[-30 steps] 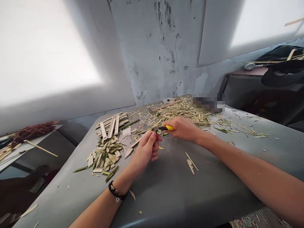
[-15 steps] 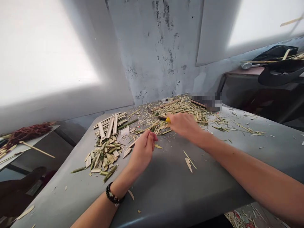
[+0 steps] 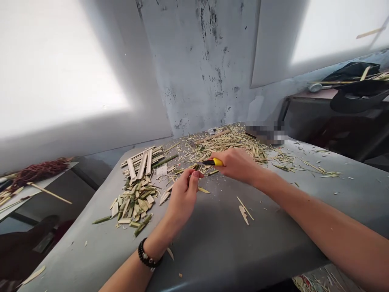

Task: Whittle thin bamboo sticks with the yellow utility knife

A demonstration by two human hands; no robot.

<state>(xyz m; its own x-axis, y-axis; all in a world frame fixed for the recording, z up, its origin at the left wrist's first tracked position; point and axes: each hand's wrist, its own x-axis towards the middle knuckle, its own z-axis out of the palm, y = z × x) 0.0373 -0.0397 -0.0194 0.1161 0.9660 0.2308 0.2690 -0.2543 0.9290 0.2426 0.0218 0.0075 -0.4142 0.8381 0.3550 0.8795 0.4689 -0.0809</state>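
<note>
On the far left, off the desk [image 3: 273, 243], a bundle of reddish cord [image 3: 38, 170] lies on a lower surface with a few pale sticks beside it. On the grey desk itself, a row of long flat bamboo slats [image 3: 141, 160] lies near the back left corner, and just in front of them sits a heap of short cut bamboo pieces [image 3: 133, 202], pale and green mixed.

Right of that heap, the left hand [image 3: 182, 196], with a dark bead bracelet [image 3: 146, 257] on its wrist, rests over the desk with its fingers curled shut around a thin bamboo strip [image 3: 194, 165] whose far end points away toward the shavings. Just beyond it, the right hand [image 3: 238, 164] has its fingers clenched on a yellow-handled knife [image 3: 212, 162], whose dark blade end points left and meets the strip close to the left thumb. The two hands are near each other, not touching.

Behind both hands a wide litter of fine bamboo shavings [image 3: 237, 140] spreads across the back of the desk. In front of the right forearm, two small slivers [image 3: 244, 211] lie alone on bare grey surface. Farther right, more loose splinters [image 3: 304, 164] trail toward the desk's edge.
</note>
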